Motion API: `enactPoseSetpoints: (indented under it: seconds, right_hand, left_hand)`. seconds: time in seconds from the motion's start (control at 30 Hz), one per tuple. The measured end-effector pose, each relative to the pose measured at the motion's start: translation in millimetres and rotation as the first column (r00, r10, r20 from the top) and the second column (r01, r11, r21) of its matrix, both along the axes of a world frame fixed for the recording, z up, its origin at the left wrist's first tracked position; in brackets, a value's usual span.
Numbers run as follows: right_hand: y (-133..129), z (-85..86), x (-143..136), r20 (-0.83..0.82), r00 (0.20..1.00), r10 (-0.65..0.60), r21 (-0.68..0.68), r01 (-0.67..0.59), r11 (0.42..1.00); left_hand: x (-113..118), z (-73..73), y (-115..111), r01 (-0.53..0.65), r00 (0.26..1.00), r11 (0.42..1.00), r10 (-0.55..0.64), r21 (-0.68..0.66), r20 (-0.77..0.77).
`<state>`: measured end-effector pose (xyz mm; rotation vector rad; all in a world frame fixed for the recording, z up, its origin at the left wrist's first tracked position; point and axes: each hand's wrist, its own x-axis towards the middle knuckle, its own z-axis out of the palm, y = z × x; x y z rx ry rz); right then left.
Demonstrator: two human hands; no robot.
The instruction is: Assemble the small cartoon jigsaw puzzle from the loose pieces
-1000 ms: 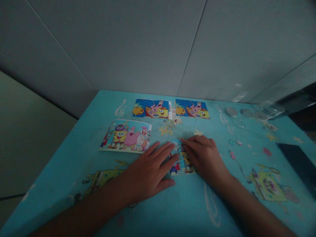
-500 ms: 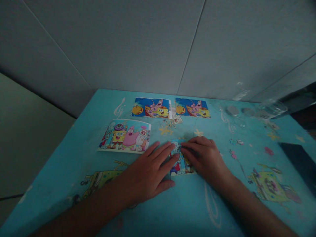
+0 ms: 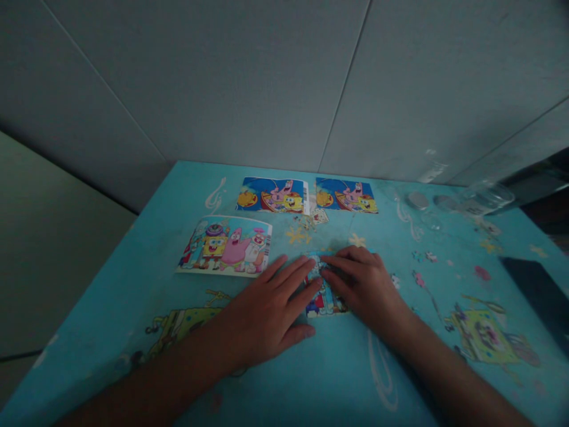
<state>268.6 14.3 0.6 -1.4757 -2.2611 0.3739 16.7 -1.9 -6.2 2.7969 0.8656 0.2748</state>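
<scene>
A partly covered cartoon puzzle [image 3: 326,301] lies on the blue patterned table [image 3: 146,261] between my two hands. My left hand [image 3: 278,305] rests flat with its fingers spread, fingertips on the puzzle's left edge. Over the puzzle's upper part, my right hand [image 3: 362,276] has thumb and index finger close together; whatever is between them is too small to make out. Left of the hands lies a cartoon picture card [image 3: 231,246] with a pink starfish figure.
Two blue cartoon pictures, one on the left [image 3: 275,194] and one on the right [image 3: 345,194], lie near the wall. Loose puzzle pieces [image 3: 418,279] are scattered at right. Beyond are a round lid [image 3: 418,200], a clear plastic container [image 3: 486,198] and a dark flat object [image 3: 536,290].
My right hand has shifted slightly left over the puzzle, and a loose piece beside it now shows more. My left hand has stayed in place.
</scene>
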Motion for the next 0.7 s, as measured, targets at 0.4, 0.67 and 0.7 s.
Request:
enactPoseSetpoints:
  seconds: [0.4, 0.67, 0.7]
  right_hand:
    - [-0.3, 5.7, -5.5, 0.058, 0.998, -0.009, 0.019, 0.008, 1.000]
    - [3.2, 3.5, -10.9, -0.040, 0.997, -0.067, -0.039, 0.065, 0.997]
    - [3.6, 3.1, -11.4, -0.045, 0.997, -0.069, -0.043, 0.067, 0.997]
  left_hand:
    - [0.8, 0.6, -1.0, -0.006, 1.000, 1.000, 0.006, 0.008, -0.018]
    - [1.8, 1.8, -1.4, -0.013, 1.000, 1.000, 0.013, 0.009, 0.006]
    - [1.8, 1.3, -1.3, -0.013, 1.000, 1.000, 0.013, 0.009, 0.006]
